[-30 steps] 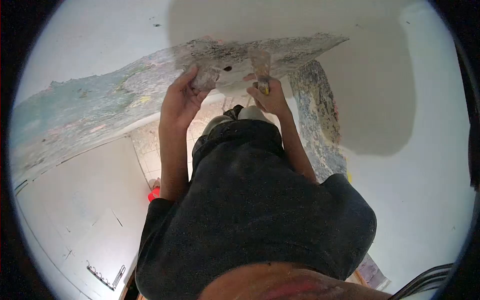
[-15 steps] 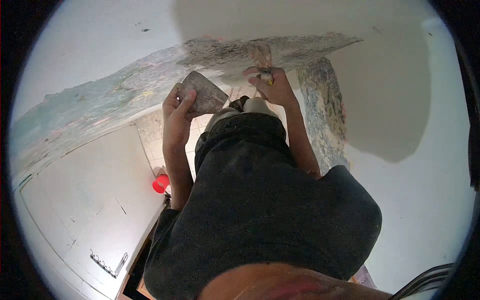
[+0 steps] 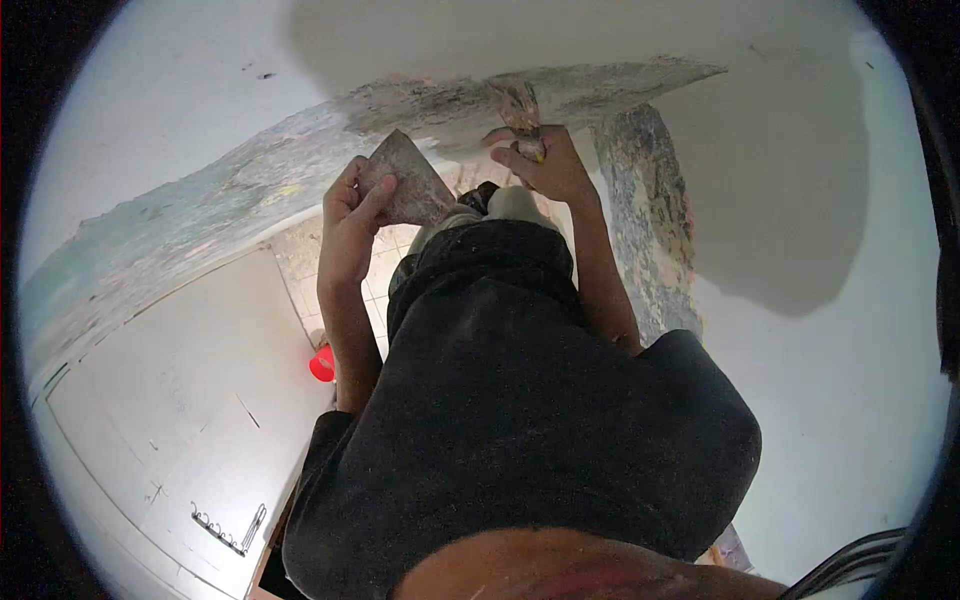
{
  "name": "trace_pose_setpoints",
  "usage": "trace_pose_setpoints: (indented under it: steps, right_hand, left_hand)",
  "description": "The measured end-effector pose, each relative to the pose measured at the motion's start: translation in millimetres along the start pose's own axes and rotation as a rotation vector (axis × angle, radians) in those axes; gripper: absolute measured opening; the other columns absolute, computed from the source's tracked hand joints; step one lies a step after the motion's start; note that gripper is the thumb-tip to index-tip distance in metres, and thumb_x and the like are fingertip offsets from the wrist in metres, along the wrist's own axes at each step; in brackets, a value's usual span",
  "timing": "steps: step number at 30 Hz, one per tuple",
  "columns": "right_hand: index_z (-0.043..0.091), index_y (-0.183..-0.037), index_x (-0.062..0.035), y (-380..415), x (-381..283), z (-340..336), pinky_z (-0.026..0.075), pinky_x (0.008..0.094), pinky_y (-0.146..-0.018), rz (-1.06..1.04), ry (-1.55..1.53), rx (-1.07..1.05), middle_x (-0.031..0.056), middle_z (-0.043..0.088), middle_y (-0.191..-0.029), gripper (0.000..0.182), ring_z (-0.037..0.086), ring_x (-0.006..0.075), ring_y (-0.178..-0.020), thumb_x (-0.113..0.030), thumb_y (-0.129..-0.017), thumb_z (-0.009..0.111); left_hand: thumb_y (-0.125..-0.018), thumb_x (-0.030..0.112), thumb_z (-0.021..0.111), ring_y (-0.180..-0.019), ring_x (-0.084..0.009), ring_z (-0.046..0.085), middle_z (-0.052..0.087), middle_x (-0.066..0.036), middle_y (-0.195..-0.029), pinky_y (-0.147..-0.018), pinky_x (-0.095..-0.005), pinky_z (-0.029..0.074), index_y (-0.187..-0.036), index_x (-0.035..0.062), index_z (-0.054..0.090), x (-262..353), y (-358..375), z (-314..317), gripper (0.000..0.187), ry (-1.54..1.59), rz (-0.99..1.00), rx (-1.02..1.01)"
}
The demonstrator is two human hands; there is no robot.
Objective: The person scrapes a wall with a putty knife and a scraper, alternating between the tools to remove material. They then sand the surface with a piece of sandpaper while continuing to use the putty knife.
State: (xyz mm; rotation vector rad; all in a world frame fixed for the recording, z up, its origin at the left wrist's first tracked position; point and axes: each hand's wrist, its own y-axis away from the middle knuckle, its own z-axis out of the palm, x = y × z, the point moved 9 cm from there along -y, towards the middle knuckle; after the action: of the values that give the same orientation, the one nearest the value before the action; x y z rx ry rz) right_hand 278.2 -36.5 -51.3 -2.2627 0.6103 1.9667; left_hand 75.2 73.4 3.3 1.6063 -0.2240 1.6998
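My left hand (image 3: 350, 215) grips a flat, grey-brown rectangular plate (image 3: 408, 185) by its left side, thumb across its face and fingers behind. In my right hand (image 3: 555, 168) is a putty knife (image 3: 514, 105), its wide stained blade overlapping the rough strip of wall (image 3: 430, 112) in front of me. The knife's handle is mostly hidden by the fingers; my index finger points out to the left of it. The stripped strip looks mottled grey and greenish, with smooth white wall (image 3: 200, 100) bordering it.
A second bare, patchy strip (image 3: 645, 200) runs down the wall on the right. On the left is a white door (image 3: 190, 370) with a hook rack (image 3: 225, 530). A red container (image 3: 322, 363) is near my left forearm. Tiled floor (image 3: 380, 275) shows below my hands.
The putty knife's blade has tilted slightly to the left on the rough wall. The plate has turned a little in my left hand's grip, and the whole view has shifted slightly.
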Motion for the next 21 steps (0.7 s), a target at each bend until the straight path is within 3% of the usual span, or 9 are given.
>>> trace_pose_setpoints:
  steps: [1, 4, 18, 21]
  right_hand:
    - [0.073, -0.105, -0.0123, 5, -7, 1, 0.046, 0.0285, -0.058, -0.036, -0.009, 0.016, 0.0012, 0.064, -0.072, 0.019, 0.050, 0.0081, -0.056, -0.021, -0.088, 0.069]
    - [0.073, -0.105, -0.0089, 1, 6, 0, 0.033, 0.0252, -0.043, -0.045, -0.084, 0.033, -0.0052, 0.047, -0.051, 0.021, 0.041, 0.0041, -0.044, -0.023, -0.090, 0.070]
    - [0.074, -0.102, -0.0097, 14, -1, 3, 0.034, 0.0277, -0.042, -0.031, -0.008, 0.061, -0.0023, 0.049, -0.051, 0.016, 0.041, 0.0054, -0.042, -0.018, -0.089, 0.069]
    - [0.074, -0.101, -0.0091, 16, -11, 5, 0.040, 0.0298, -0.053, -0.005, 0.008, 0.006, 0.0008, 0.057, -0.064, 0.017, 0.048, 0.0088, -0.054, -0.017, -0.087, 0.070]
  left_hand:
    - [-0.094, 0.011, 0.061, -0.084, -0.0147, 0.066, 0.064, -0.008, -0.095, -0.074, -0.0312, 0.057, -0.108, -0.0019, 0.054, -3, 2, -1, 0.021, 0.000, -0.009, -0.003]
    - [-0.093, 0.011, 0.061, -0.083, -0.0140, 0.065, 0.064, -0.008, -0.094, -0.073, -0.0301, 0.056, -0.108, -0.0016, 0.054, -4, -3, -3, 0.020, -0.011, -0.004, -0.028]
    - [-0.093, 0.012, 0.062, -0.077, -0.0101, 0.064, 0.063, -0.003, -0.087, -0.069, -0.0281, 0.056, -0.098, 0.0028, 0.055, -8, 5, -8, 0.012, -0.001, -0.006, -0.034]
    - [-0.093, 0.012, 0.062, -0.077, -0.0106, 0.063, 0.063, -0.003, -0.086, -0.069, -0.0282, 0.056, -0.097, 0.0030, 0.055, -8, 5, -5, 0.012, -0.013, -0.012, -0.039]
